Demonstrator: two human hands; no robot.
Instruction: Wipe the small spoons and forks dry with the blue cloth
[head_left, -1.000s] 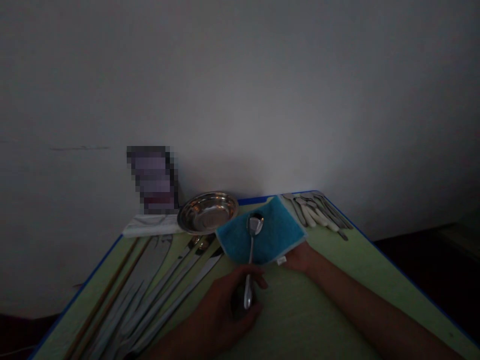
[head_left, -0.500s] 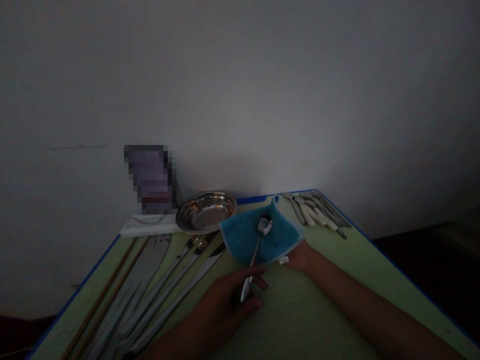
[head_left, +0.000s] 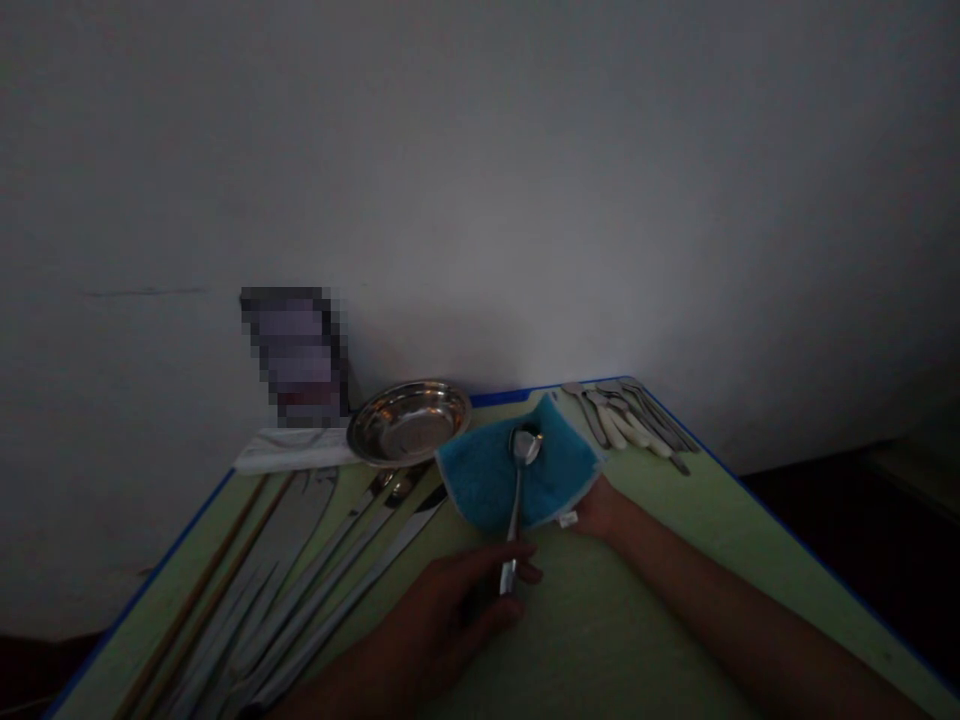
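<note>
My left hand is closed around the handle of a metal spoon, thumb below and fingers above. The spoon's bowl points away from me and lies over a blue cloth with a pale edge and a small white tag. Under the right side of the cloth is my right hand, gripping it from below; most of its fingers are hidden by the fabric. Left of the cloth, a shiny metal bowl stands near the wall.
Knives, forks and wooden chopsticks lie along the left side of the green table. Several small utensils lie at the back right. A folded white cloth sits before a blurred-out upright object.
The spoon has turned in my left hand so its handle runs straighter toward me, and its bowl has shifted slightly left. My right hand and the cloth have barely moved.
</note>
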